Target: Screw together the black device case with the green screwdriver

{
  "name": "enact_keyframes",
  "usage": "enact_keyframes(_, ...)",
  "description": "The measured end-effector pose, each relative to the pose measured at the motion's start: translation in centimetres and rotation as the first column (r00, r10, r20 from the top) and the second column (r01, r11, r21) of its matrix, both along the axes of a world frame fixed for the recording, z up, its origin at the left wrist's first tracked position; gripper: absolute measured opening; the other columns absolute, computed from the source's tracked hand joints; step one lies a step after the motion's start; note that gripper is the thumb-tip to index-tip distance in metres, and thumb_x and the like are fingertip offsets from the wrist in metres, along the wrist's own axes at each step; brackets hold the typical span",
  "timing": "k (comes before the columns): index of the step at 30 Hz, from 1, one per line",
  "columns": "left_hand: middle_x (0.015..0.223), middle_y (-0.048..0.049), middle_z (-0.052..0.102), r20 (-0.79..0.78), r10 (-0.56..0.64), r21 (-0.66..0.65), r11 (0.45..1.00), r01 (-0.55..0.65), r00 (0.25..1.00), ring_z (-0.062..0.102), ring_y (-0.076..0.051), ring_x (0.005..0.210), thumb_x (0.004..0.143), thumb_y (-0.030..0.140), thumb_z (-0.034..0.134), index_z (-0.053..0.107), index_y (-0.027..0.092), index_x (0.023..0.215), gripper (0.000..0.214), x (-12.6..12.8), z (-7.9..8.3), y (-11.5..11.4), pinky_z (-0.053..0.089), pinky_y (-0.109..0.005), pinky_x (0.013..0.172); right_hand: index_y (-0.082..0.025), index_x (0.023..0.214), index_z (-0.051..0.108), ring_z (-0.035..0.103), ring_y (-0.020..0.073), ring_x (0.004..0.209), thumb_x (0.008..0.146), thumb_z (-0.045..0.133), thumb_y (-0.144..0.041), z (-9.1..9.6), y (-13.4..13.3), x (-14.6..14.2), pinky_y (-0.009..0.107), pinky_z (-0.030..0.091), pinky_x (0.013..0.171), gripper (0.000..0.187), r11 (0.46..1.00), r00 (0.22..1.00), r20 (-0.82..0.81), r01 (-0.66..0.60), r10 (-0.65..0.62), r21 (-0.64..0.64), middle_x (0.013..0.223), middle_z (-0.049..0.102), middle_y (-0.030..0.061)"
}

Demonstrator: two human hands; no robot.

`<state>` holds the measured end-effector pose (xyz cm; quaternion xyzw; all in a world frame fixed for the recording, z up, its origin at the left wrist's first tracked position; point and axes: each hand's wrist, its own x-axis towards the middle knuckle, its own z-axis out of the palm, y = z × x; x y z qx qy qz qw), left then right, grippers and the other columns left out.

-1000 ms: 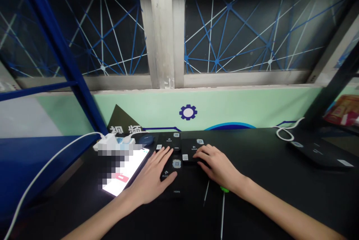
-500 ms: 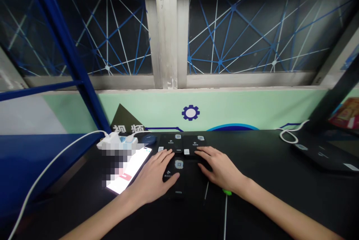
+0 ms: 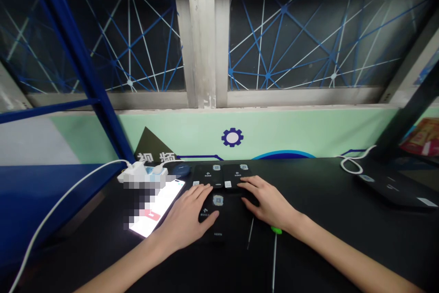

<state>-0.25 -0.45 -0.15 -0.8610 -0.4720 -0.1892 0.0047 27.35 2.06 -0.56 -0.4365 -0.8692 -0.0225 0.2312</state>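
Note:
Three flat black set-top boxes with small stickers lie on the black table. Two of them, the back left box (image 3: 207, 175) and the back right box (image 3: 236, 174), sit side by side; a front box (image 3: 216, 224) lies nearer to me. My left hand (image 3: 188, 213) rests with fingers stretched over the left part of the front box, its fingertips at the near edge of the back left one. My right hand (image 3: 265, 201) has its fingers apart, fingertips at the near right part of the back right box. Below the right wrist is a green piece (image 3: 276, 230), with a thin metal rod (image 3: 274, 261) running toward me.
A lit smartphone (image 3: 161, 206), partly blurred out, lies left of my left hand. Behind it are a white power strip (image 3: 137, 174) with plugs and a dark blue mouse (image 3: 181, 170). At the right sit a black device (image 3: 394, 188) and a white cable (image 3: 351, 166).

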Motion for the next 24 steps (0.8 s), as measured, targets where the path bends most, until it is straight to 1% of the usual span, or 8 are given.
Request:
enact_keyframes(2,0.146,-0.0077,0.053,-0.010,0.007,-0.009,1.000,-0.007,1.000,0.048,-0.033,0.135,0.096,0.055,0.048,0.049,0.023,0.143,0.057,0.04,0.06,-0.07,0.046,-0.053,0.107,-0.020,0.126,0.063,0.058,0.0278,0.117,0.091,0.057,-0.024,0.10,-0.07,-0.07,0.045,0.051,0.100,0.036,1.000,1.000,0.002,0.005,-0.005,0.006,0.130,0.062,0.0121)
enact_keyframes(5,0.146,-0.0069,0.053,-0.002,0.001,-0.009,1.000,-0.001,1.000,0.047,-0.033,0.136,0.097,0.055,0.048,0.050,0.024,0.141,0.054,0.00,0.07,-0.08,0.046,-0.053,0.107,-0.020,0.125,0.064,0.054,0.0306,0.122,0.090,0.058,-0.024,0.08,-0.09,-0.11,0.050,0.048,0.102,0.036,0.999,0.999,0.004,0.033,-0.033,0.025,0.131,0.061,0.0135)
enact_keyframes(9,0.146,-0.0068,0.052,0.007,-0.009,-0.006,1.000,0.009,1.000,0.047,-0.033,0.136,0.097,0.055,0.047,0.051,0.026,0.140,0.052,-0.06,0.01,-0.01,0.047,-0.052,0.105,-0.020,0.128,0.061,0.048,0.0334,0.128,0.088,0.059,-0.026,-0.07,-0.04,-0.05,0.054,0.045,0.105,0.040,0.998,0.998,-0.004,0.067,-0.067,0.000,0.132,0.060,0.0136)
enact_keyframes(14,0.148,-0.0064,0.050,0.010,-0.017,-0.014,1.000,0.017,1.000,0.047,-0.032,0.136,0.097,0.053,0.048,0.054,0.027,0.138,0.048,-0.03,-0.10,0.02,0.047,-0.053,0.105,-0.021,0.130,0.060,0.052,0.0321,0.122,0.088,0.058,-0.027,-0.10,0.00,0.07,0.051,0.050,0.100,0.042,0.999,0.999,-0.015,0.048,-0.048,-0.022,0.135,0.058,0.0126)
enact_keyframes(17,0.149,-0.0057,0.049,0.024,-0.016,-0.030,0.999,0.017,1.000,0.045,-0.032,0.137,0.097,0.053,0.048,0.053,0.028,0.137,0.048,-0.09,-0.16,0.03,0.048,-0.052,0.105,-0.021,0.131,0.059,0.051,0.0318,0.121,0.089,0.058,-0.028,-0.03,-0.06,0.10,0.049,0.052,0.098,0.043,0.998,0.998,-0.010,0.060,-0.060,-0.025,0.134,0.058,0.0120)
enact_keyframes(24,0.151,-0.0049,0.047,0.048,-0.025,-0.053,0.998,0.027,0.999,0.041,-0.031,0.140,0.098,0.053,0.048,0.054,0.028,0.135,0.046,-0.27,-0.16,0.13,0.046,-0.051,0.107,-0.020,0.133,0.058,0.049,0.0321,0.124,0.091,0.056,-0.028,-0.15,-0.13,0.18,0.049,0.051,0.101,0.043,0.998,0.998,-0.006,0.063,-0.063,-0.027,0.136,0.057,0.0117)
